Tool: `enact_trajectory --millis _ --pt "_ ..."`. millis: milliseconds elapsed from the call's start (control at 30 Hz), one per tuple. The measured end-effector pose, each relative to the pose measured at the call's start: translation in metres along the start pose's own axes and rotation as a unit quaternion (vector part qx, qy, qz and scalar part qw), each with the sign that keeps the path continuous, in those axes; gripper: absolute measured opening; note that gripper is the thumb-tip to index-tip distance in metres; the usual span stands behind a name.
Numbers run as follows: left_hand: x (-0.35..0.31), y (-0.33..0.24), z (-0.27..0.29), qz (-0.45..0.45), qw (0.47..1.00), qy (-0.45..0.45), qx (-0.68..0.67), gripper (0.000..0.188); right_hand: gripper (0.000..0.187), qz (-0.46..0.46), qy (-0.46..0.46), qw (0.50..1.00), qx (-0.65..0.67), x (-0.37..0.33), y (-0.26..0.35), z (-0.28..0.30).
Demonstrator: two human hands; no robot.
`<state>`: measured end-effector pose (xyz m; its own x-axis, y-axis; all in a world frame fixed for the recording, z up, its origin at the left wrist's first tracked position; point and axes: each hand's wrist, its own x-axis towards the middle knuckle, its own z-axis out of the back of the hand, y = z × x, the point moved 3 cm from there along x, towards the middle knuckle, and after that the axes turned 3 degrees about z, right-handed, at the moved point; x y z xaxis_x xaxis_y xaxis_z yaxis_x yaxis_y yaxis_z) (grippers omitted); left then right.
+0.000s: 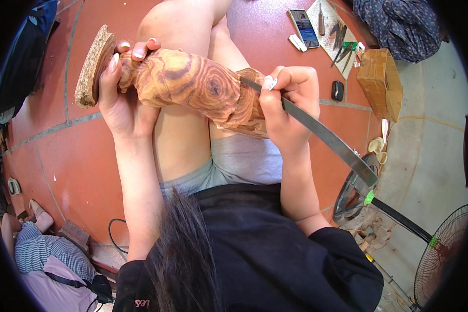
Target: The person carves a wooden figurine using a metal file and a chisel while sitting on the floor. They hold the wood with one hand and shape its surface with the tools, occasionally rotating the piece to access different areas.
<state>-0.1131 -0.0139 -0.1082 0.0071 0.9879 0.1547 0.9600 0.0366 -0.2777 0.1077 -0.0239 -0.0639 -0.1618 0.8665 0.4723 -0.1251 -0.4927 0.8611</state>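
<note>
Above my lap lies a carved wooden piece [190, 86] with swirling orange and dark brown grain and a rough-edged flared end at the left. My left hand [122, 101] wraps round its narrow neck, beside that flared end. In my right hand [291, 106] is a long flat metal strip [332, 143], pinched between thumb and fingers near its narrow end. The strip's thin tip meets the wood or lies just over it; I cannot tell which. Its wide end points down to the right. My right hand hides part of the carving's right end.
A phone [304, 28] lies on the red tiles beside a sheet [322, 8] with several hand tools. To the right are a cardboard box [379, 86], a small black case [337, 90] and a standing fan [442, 260]. Another person [52, 249] sits at the lower left.
</note>
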Motion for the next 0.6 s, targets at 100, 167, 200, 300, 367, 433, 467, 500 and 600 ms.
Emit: enact_trajectory --millis 100,167,200,300,367,433,467,500,600 --pt "0.001 0.000 0.001 0.003 1.000 -0.005 0.002 0.022 0.019 -0.012 -0.011 1.000 -0.001 0.001 0.000 -0.002" --pt "0.000 0.000 0.001 0.003 1.000 -0.015 0.002 0.022 0.018 -0.012 -0.015 1.000 -0.016 0.001 -0.001 0.000" --pt "0.000 0.000 0.001 0.003 1.000 -0.010 -0.003 0.022 0.018 -0.007 -0.011 1.000 -0.023 0.000 -0.002 0.001" --pt "0.000 0.001 0.001 0.004 1.000 -0.003 -0.011 0.023 0.016 -0.012 -0.050 0.998 0.036 0.000 -0.002 0.001" --pt "0.000 0.000 0.001 0.004 1.000 -0.011 -0.006 0.024 0.015 -0.038 -0.069 0.994 0.074 0.001 0.000 0.002" --pt "-0.001 0.000 0.002 0.003 1.000 -0.009 -0.017 0.026 0.016 -0.079 -0.064 0.991 0.086 0.004 0.003 0.004" --pt "-0.002 0.000 0.002 0.003 1.000 -0.008 -0.022 0.027 0.017 -0.107 -0.063 0.986 0.112 0.006 0.004 0.006" --pt "-0.002 -0.001 0.003 0.003 0.999 -0.008 -0.032 0.027 0.016 -0.130 -0.063 0.981 0.126 0.007 0.004 0.008" --pt "-0.003 0.000 0.003 0.005 0.999 -0.011 -0.042 0.029 0.016 -0.188 -0.078 0.962 0.179 0.008 0.003 0.011"
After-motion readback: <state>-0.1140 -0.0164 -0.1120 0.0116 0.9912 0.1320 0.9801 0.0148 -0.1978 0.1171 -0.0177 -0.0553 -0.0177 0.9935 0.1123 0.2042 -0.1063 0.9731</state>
